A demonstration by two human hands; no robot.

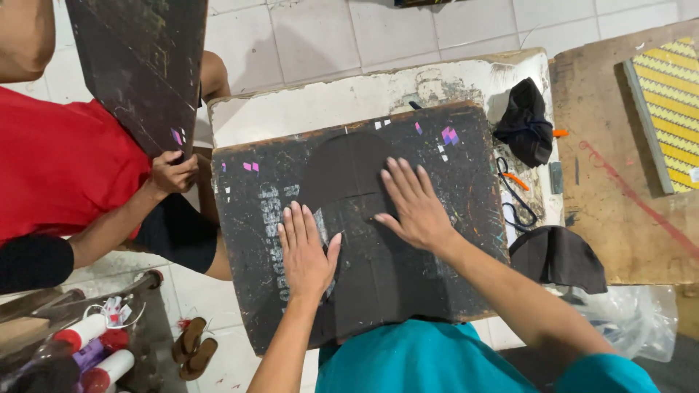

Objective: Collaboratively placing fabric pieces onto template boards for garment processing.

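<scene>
My left hand (pixel 306 251) lies flat, fingers spread, on a piece of black fabric (pixel 364 255) spread over a dark, scuffed board (pixel 247 211). My right hand (pixel 413 204) also presses flat on the fabric, slightly farther up and to the right. The fabric has a rounded top edge and a faint seam line between my hands. Neither hand holds anything.
The board rests on a worn white table (pixel 328 102). Black cloth bundles (pixel 526 120) (pixel 557 256) lie to the right, with scissors (pixel 513 193). A person in red (pixel 65 164) at left holds another dark board (pixel 142 65). A yellow patterned panel (pixel 670 109) lies on brown cardboard at the right.
</scene>
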